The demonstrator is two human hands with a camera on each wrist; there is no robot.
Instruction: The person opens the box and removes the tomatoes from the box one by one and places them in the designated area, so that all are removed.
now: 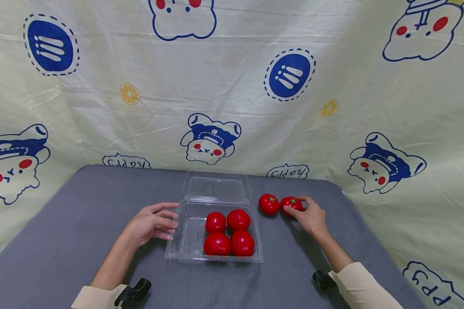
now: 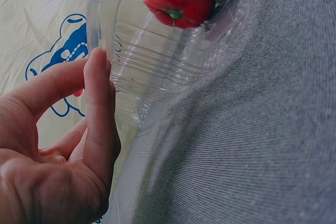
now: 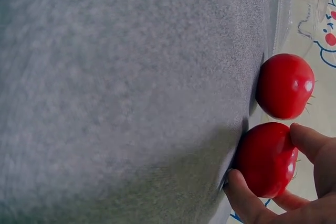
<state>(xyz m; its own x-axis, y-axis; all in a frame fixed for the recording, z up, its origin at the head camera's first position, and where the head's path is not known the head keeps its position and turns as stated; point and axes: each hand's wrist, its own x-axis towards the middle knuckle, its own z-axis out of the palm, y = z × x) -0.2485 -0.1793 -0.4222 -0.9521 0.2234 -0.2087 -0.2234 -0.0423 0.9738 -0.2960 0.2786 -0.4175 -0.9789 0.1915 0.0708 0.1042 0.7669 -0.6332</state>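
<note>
My right hand grips a red tomato on the cloth right of the box, thumb on one side and fingers round the other. In the right wrist view, fingertips press against that tomato, which sits on the cloth. Just left of it lies a second tomato with a green stem. My left hand has its fingertips at the left rim of a clear plastic box, fingers loosely extended. Several tomatoes fill the box's right part, while its left part shows bare plastic.
The box's clear lid lies folded back behind it. Grey cloth covers the table. A printed curtain hangs along the back and side edges. Black wrist straps show at both sleeves.
</note>
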